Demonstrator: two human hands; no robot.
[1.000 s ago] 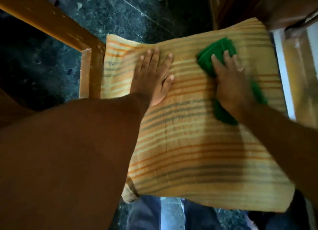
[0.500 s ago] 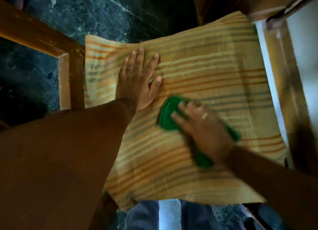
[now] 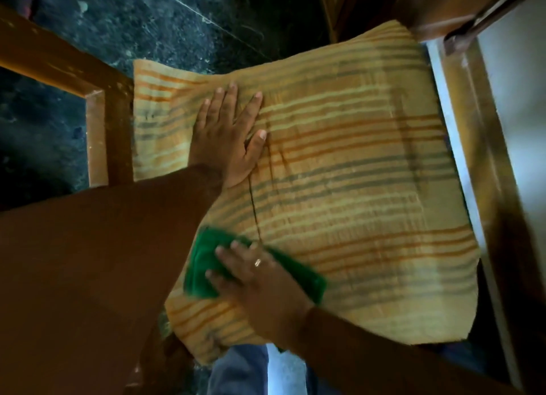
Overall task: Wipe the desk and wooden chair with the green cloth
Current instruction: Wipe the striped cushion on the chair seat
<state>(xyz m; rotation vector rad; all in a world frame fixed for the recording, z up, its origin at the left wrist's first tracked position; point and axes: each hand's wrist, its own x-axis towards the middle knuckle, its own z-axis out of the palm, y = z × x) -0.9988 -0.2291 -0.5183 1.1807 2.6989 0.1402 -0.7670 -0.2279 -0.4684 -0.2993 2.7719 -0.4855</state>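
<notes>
A wooden chair [image 3: 97,108] stands below me, its seat covered by a yellow cushion [image 3: 354,173] with orange and grey stripes. My left hand [image 3: 230,137] lies flat on the cushion's far left part, fingers spread. My right hand [image 3: 260,282], a ring on one finger, presses the folded green cloth [image 3: 204,261] onto the cushion's near left corner. Part of the cloth sticks out on both sides of the hand. The chair's seat frame is hidden under the cushion.
A wooden desk or frame [image 3: 478,122] with a metal rail [image 3: 484,13] runs along the right side, close to the cushion. Dark speckled floor [image 3: 147,22] lies beyond the chair. My legs in blue trousers [image 3: 239,371] are at the bottom.
My right hand has swept the green cloth from the cushion's far right, across the middle, to the near left corner. My left hand has stayed flat on the cushion.
</notes>
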